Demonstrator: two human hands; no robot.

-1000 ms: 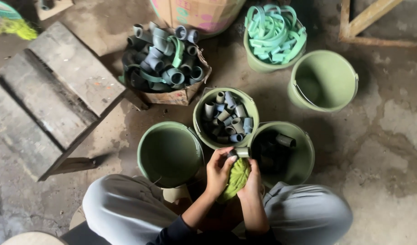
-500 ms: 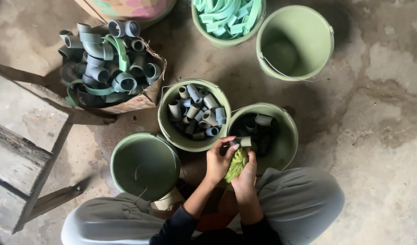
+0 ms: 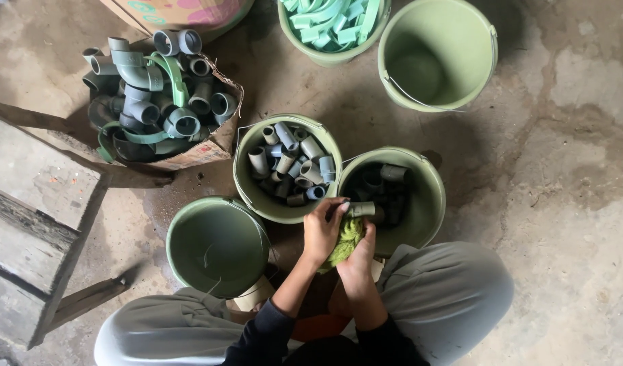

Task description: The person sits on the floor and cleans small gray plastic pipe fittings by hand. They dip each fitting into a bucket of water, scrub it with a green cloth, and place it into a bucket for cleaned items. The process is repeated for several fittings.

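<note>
Pipe fitting [image 3: 363,209], a short grey sleeve, sits between both hands just above the lap, at the near rim of the right-hand bucket [image 3: 430,203]. The left hand [image 3: 323,230] is closed over the sleeve's left end and the yellow-green cloth [image 3: 345,240]; the right hand [image 3: 357,261] is clamped on the cloth from below, pressing it up against the sleeve. Compared with half a second ago the cloth has bunched up: then it lay spread as a flat pad between the palms, now it is crumpled and largely covered by the fingers, and the left hand has closed further over the sleeve. That reads, as a judgement, as a wiping stroke under way, with the sleeve not yet let go.

Just beyond the hands, the right-hand bucket holds a few dark sleeves, and the middle bucket [image 3: 246,177] touching it is heaped with grey ones. To the left stands a bucket [image 3: 178,234] with nothing visible inside. Farther off, a torn cardboard box [image 3: 210,148] is piled with larger grey elbows, a far bucket [image 3: 325,57] carries pale green strips, and another bucket [image 3: 393,81] shows only its floor. All rest on the concrete floor [image 3: 562,169].
</note>
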